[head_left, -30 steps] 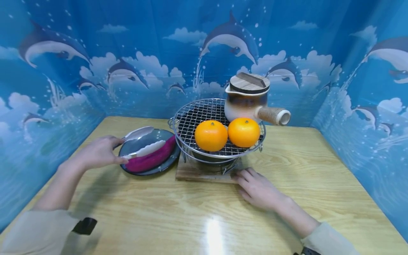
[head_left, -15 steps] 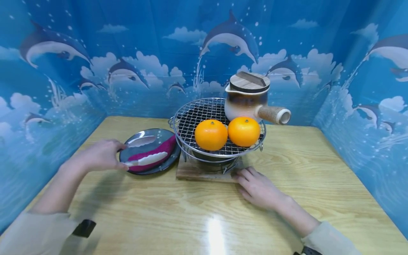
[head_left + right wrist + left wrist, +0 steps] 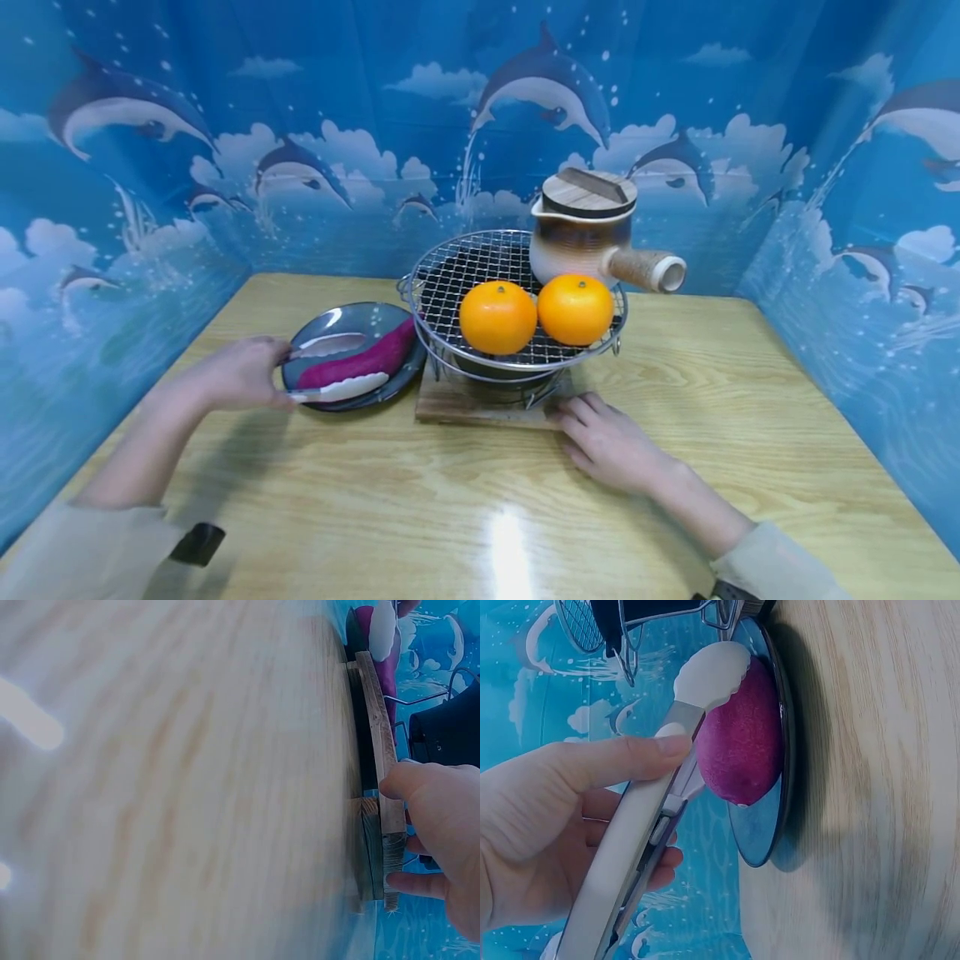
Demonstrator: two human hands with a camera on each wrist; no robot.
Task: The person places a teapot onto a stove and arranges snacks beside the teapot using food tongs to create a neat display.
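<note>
My left hand (image 3: 243,375) holds a pair of metal tongs (image 3: 622,855) with pale scalloped tips, thumb on one arm and fingers on the other. The tongs' arms are spread, one tip on each side of a purple sweet potato (image 3: 367,360). The sweet potato lies on a dark glossy plate (image 3: 378,315), its far end near the grill rack. My right hand (image 3: 607,442) grips the right front corner of a wooden board (image 3: 472,408); in the right wrist view its fingers rest against the board's edge.
Above the board stands a round wire grill rack (image 3: 468,265) over a dark stove (image 3: 450,731). It bears two oranges (image 3: 498,318) (image 3: 576,310) and a lidded clay teapot (image 3: 573,242), whose side handle juts right past the rim. A dolphin-print curtain (image 3: 405,108) encloses the wooden table (image 3: 712,375).
The tongs in my left hand have lowered and spread, so the near tip has moved from over the sweet potato to its near side. My right hand stays on the board.
</note>
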